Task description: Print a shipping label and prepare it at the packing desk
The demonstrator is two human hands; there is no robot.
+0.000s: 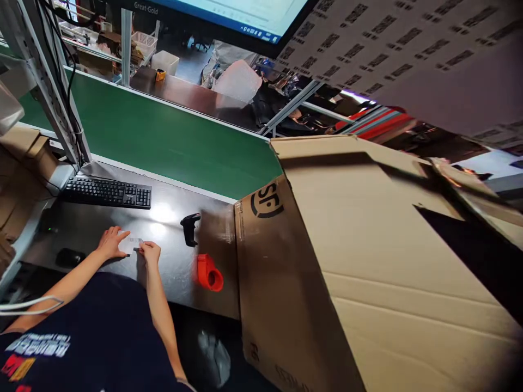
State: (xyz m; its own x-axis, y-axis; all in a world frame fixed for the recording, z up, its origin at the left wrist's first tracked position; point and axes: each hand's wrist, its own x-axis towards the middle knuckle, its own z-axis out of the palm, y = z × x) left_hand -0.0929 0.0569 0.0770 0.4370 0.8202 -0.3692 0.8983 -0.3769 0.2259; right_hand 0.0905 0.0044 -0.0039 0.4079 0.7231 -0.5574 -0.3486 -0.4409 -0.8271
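A small white label (133,240) with a printed barcode lies between my two hands over the metal table. My left hand (110,243) rests at its left side, fingers spread and touching it. At the right edge, my right hand (151,252) pinches the label between thumb and fingers. A black handheld scanner (190,228) and a red tape dispenser (210,273) are on the table to the right, apart from my hands.
A keyboard (107,193) and a mouse (70,258) sit at the left. A large cardboard box (281,272) stands close on the right. Behind the table runs a green conveyor belt (175,139); a monitor (229,22) hangs above.
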